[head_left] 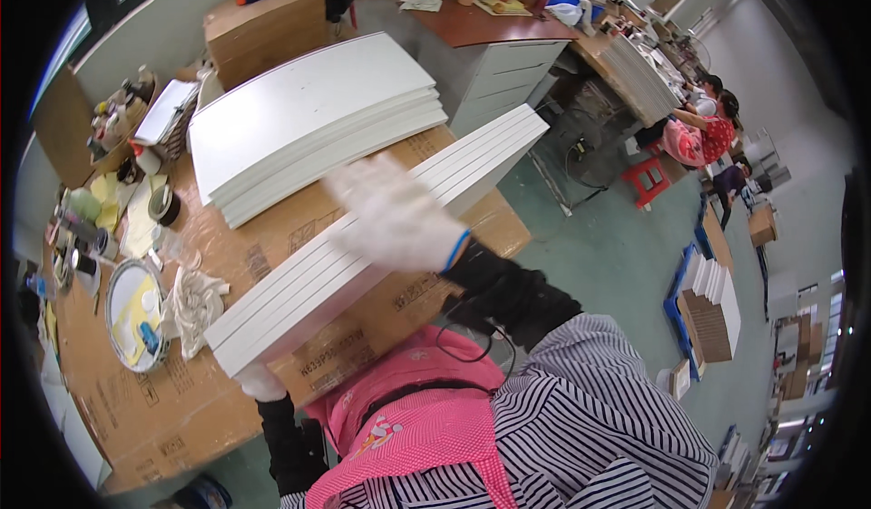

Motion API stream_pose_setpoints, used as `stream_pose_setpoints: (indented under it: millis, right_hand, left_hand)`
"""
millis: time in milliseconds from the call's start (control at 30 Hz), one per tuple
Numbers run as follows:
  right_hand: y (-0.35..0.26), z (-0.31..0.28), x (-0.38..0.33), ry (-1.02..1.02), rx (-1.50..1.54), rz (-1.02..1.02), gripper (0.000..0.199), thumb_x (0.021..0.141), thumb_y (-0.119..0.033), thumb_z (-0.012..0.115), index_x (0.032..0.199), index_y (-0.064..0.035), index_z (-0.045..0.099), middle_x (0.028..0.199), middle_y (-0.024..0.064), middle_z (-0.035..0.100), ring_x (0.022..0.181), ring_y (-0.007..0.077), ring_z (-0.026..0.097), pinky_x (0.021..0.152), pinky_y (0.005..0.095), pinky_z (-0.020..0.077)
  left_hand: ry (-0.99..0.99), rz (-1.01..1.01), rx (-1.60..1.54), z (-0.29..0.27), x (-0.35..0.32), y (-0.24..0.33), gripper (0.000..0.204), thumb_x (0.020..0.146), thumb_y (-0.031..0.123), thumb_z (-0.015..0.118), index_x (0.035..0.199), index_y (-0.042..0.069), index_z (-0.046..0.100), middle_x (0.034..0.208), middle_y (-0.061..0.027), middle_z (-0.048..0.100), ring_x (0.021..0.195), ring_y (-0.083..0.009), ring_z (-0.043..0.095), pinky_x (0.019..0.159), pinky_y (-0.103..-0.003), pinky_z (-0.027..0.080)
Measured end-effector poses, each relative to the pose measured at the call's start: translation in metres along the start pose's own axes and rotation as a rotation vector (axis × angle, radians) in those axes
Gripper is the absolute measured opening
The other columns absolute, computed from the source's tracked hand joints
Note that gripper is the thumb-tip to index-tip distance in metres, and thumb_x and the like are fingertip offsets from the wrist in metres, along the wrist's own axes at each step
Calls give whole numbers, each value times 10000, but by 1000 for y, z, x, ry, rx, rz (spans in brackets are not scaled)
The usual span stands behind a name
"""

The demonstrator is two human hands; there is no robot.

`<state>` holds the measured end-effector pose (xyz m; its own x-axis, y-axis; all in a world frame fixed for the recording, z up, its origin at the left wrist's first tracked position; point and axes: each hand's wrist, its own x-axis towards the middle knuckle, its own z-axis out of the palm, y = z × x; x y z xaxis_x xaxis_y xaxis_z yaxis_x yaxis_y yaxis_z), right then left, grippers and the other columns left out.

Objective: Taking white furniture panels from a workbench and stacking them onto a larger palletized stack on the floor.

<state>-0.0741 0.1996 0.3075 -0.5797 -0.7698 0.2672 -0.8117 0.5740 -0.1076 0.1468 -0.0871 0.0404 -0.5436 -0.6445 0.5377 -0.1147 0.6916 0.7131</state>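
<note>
A bundle of several long white panels [299, 291] stands on edge, slanting across the near side of the cardboard-covered table. My left hand [261, 382], in a white glove, grips the bundle's near left end; the panels partly hide its fingers. My right hand [399, 219], gloved in white with a blue cuff edge, is over the middle of the panels' upper edges. Motion blurs it, but its fingers look stretched out and apart. Behind the bundle lies a flat stack of white panels [313, 101].
Left on the table [200, 427] are a crumpled white cloth [193, 308], a round tray [136, 314], a roll of tape [164, 205] and several bottles. A cardboard box [263, 33] stands behind. To the right are a cabinet [508, 73], a red stool [646, 182] and people working.
</note>
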Motion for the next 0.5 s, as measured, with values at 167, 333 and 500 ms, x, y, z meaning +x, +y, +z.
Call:
stream_pose_setpoints:
  millis: [167,333,500]
  right_hand:
    - [175,-27,-77,164,-389,333,272,879,-334,499,1036,-154,629,1071,39,590,1063,255,509,922,463,373]
    - [241,-12,-85,223,22,722,363,905,-436,440,1114,-194,612,1120,72,609,1121,263,545,954,398,431]
    - [236,-36,-97,339,39,854,329,907,-372,407,997,-161,643,1072,103,645,1023,302,591,868,408,474]
  left_hand:
    - [3,-62,-24,3,5,5,430,1011,273,371,1313,-20,464,1278,-163,544,1170,-261,521,1006,-381,398]
    - [53,-105,-7,26,13,33,435,1010,276,378,1314,-23,463,1278,-169,545,1164,-266,527,1000,-383,406]
    - [1,-131,-112,62,14,66,440,1008,279,384,1315,-27,461,1278,-175,546,1159,-272,533,994,-384,415]
